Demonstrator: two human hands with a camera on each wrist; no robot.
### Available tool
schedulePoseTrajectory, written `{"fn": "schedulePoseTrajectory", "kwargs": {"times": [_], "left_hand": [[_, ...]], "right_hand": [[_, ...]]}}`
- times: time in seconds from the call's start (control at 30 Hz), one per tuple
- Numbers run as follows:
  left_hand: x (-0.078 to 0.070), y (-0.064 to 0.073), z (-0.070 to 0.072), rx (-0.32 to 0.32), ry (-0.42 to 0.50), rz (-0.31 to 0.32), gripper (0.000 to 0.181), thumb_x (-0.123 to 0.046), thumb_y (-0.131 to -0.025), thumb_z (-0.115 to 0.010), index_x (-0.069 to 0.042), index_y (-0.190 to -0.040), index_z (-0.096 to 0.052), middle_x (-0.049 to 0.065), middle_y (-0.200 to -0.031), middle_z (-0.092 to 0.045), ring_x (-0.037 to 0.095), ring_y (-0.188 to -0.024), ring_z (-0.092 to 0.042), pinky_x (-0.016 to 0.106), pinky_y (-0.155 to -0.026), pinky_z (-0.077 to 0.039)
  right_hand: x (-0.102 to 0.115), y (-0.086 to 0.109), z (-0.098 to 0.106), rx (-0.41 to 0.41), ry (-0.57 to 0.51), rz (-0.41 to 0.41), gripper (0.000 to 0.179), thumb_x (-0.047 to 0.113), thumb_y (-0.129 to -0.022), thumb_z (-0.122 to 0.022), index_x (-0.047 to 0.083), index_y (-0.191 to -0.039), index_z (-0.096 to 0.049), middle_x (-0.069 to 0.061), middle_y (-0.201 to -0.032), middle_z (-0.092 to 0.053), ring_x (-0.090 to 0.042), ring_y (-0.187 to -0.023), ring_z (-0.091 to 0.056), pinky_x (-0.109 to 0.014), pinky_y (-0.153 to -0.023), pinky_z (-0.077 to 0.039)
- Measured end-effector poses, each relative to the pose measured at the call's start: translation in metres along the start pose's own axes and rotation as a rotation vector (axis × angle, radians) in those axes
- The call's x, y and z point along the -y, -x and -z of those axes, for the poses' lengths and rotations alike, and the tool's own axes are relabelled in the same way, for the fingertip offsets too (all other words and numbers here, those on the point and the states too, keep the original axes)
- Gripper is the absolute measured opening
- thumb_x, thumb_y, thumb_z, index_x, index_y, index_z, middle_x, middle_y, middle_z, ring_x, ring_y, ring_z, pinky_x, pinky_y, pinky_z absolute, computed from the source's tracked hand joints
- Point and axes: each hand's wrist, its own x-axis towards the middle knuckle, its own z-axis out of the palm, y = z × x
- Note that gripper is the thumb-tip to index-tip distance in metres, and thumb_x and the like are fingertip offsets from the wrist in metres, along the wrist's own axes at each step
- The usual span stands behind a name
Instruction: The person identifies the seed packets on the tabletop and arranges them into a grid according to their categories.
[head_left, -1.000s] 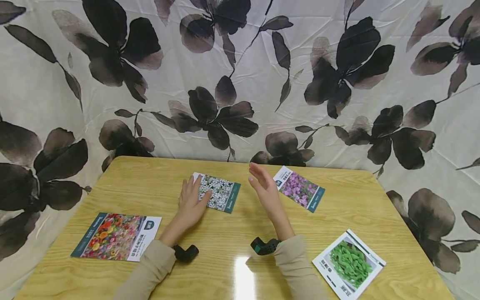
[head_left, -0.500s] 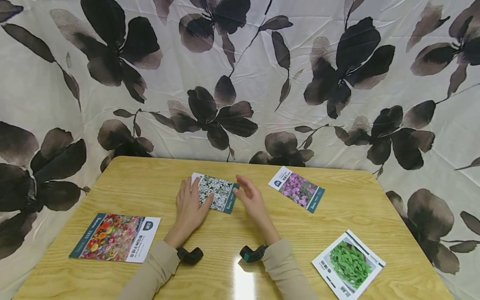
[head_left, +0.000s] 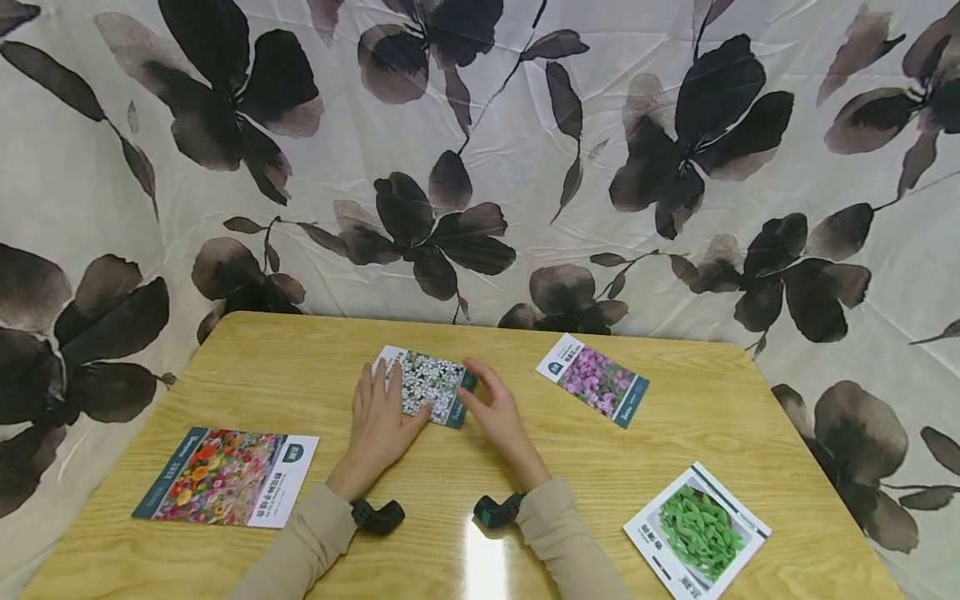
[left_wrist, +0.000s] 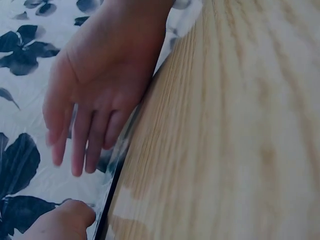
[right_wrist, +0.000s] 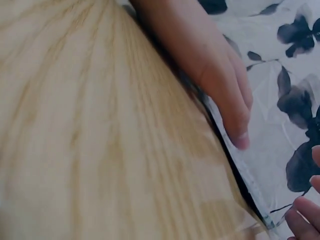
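Observation:
In the head view a seed packet with white flowers (head_left: 435, 383) lies near the table's far side, between both hands. My left hand (head_left: 382, 425) rests on its left end with fingers extended, covering part of the white strip. At the packet's green right end is my right hand (head_left: 498, 417). Its thumb and fingertips are spread at that edge, relaxed rather than closed. To the right lies a packet with pink-purple flowers (head_left: 596, 379), which neither hand touches.
A larger packet with mixed bright flowers (head_left: 225, 477) lies at the left. A white packet with green leaves (head_left: 697, 533) lies front right. Behind the wooden table (head_left: 420, 542) hangs a floral cloth (head_left: 540, 150). Each wrist wears a black device.
My right hand has moved left, from beside the pink-purple packet to the right end of the white-flower packet. My left hand has stayed on that packet, which has shifted slightly left.

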Motion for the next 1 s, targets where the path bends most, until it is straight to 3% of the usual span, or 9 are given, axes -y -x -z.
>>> {"fn": "schedulePoseTrajectory", "kwargs": {"times": [0.2, 0.53, 1.0], "left_hand": [[-0.0015, -0.0002, 0.0013, 0.059, -0.036, 0.011, 0.090, -0.052, -0.093, -0.061, 0.011, -0.150, -0.030, 0.035, -0.156, -0.017, 0.050, -0.146, -0.010, 0.063, -0.114, -0.016], [-0.0027, 0.0013, 0.0054, 0.086, -0.049, 0.022, 0.087, -0.053, -0.094, -0.059, 0.010, -0.148, -0.035, 0.034, -0.156, -0.019, 0.048, -0.146, -0.010, 0.061, -0.115, -0.014], [-0.0031, -0.0002, 0.0062, 0.106, -0.060, 0.025, 0.087, -0.053, -0.094, -0.059, 0.010, -0.148, -0.035, 0.033, -0.156, -0.019, 0.048, -0.146, -0.010, 0.061, -0.115, -0.015]], "right_hand": [[-0.0132, -0.0047, -0.0005, 0.088, 0.256, 0.104, 0.050, 0.013, -0.093, -0.068, 0.003, -0.139, -0.054, -0.020, -0.149, -0.044, -0.033, -0.140, -0.038, -0.052, -0.114, -0.029], [-0.0139, -0.0009, -0.0002, 0.178, 0.650, 0.101, 0.059, 0.033, -0.092, -0.068, 0.004, -0.141, -0.053, -0.019, -0.151, -0.042, -0.033, -0.142, -0.036, -0.055, -0.117, -0.020], [-0.0068, 0.0024, 0.0009, 0.206, 0.727, 0.103, 0.055, 0.035, -0.095, -0.064, 0.004, -0.140, -0.056, -0.019, -0.152, -0.041, -0.037, -0.142, -0.035, -0.055, -0.117, -0.021]]}}
